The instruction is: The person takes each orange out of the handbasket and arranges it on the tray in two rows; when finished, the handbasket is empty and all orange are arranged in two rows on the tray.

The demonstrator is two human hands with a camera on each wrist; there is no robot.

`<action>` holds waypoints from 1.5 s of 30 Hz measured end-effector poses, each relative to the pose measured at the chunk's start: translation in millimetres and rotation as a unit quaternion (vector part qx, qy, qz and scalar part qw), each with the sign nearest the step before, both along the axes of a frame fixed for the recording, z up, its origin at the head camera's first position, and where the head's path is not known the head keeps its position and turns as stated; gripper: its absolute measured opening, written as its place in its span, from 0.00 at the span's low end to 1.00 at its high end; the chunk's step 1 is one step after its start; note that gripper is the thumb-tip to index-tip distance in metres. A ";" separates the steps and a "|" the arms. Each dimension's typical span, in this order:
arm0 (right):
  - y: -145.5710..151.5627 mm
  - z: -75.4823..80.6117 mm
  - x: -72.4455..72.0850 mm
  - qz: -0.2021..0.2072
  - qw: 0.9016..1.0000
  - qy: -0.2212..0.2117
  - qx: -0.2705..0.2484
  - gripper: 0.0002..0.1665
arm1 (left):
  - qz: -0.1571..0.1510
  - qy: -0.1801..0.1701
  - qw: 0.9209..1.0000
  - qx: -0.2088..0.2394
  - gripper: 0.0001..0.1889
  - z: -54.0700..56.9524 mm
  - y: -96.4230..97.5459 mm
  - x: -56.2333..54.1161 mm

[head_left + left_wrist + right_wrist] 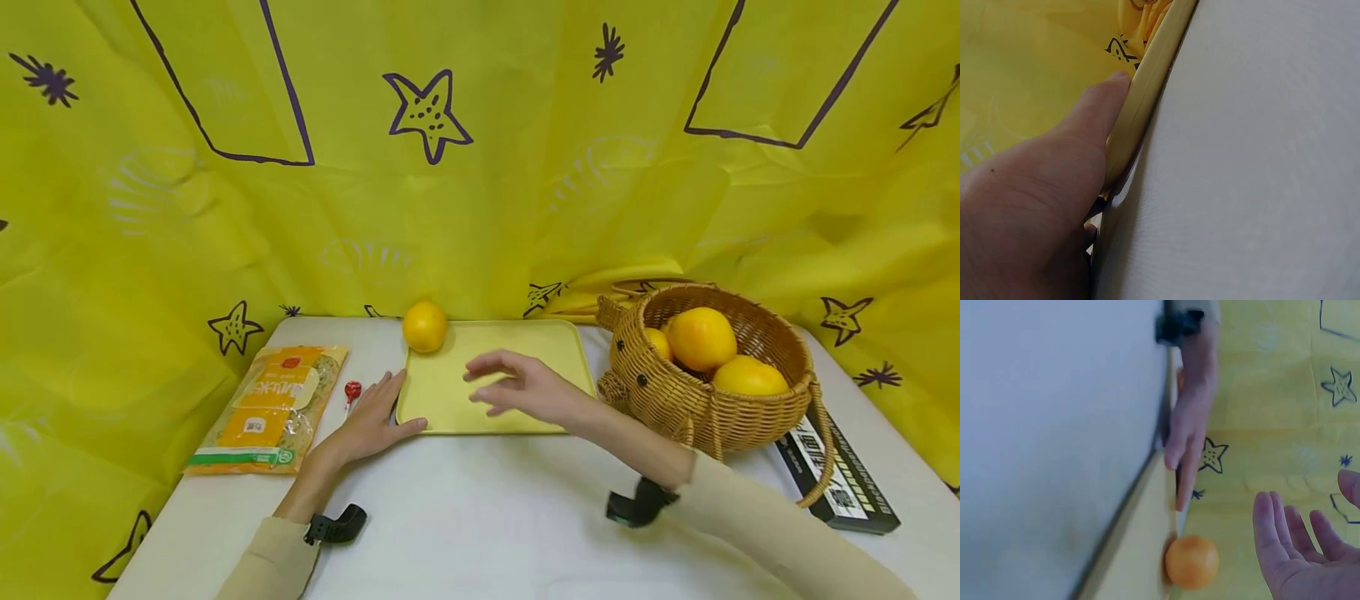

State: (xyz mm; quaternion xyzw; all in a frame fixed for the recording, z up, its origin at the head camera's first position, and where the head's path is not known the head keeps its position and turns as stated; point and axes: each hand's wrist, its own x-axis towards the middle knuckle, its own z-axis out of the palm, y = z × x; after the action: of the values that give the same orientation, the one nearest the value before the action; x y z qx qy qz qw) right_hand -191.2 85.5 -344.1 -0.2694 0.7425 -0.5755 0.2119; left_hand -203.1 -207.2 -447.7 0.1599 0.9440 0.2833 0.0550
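A pale yellow rectangular tray (450, 392) lies on the white table. An orange (424, 327) sits at its far left corner. My left hand (371, 423) rests at the tray's near left corner, fingers stretched along the left edge and thumb laid on the front rim. The left wrist view shows that thumb (1094, 112) against the rim. Over the tray's right half hovers my right hand (528, 389), fingers loosely bent with nothing in them. In the right wrist view its fingers (1269, 544) are spread, apart from the orange (1192, 562).
A wicker basket (660, 417) shaped like an animal, holding several oranges (701, 339), stands at the right. Beside and partly under its handle lies a black-and-white box (840, 479). At the left are an orange-labelled food packet (270, 408) and a red lollipop (352, 390). A yellow curtain (480, 208) hangs behind.
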 end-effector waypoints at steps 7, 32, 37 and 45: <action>77.5 -8.2 53.8 0.016 0.999 0.035 -0.008 0.22 | 0.006 0.004 1.000 -0.003 0.52 -2.0 -4.3 5.1; 146.9 21.9 54.1 -0.051 0.991 0.119 -0.015 0.18 | -0.003 0.000 1.000 0.000 0.52 -0.3 -0.1 0.2; 156.7 30.5 49.1 -0.077 0.989 0.125 0.027 0.18 | 0.000 -0.002 1.000 -0.004 0.52 -1.3 0.3 -0.3; 184.7 53.0 24.6 -0.114 0.972 0.169 0.118 0.18 | 0.001 -0.006 1.000 -0.002 0.52 -0.8 -1.6 -0.9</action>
State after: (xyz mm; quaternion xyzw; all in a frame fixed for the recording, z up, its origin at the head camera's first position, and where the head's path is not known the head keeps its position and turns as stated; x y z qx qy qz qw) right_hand -166.6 270.2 -291.1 -0.2488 0.8563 -0.4502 0.0465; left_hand -204.0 -208.8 -448.6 0.1568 0.9445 0.2823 0.0605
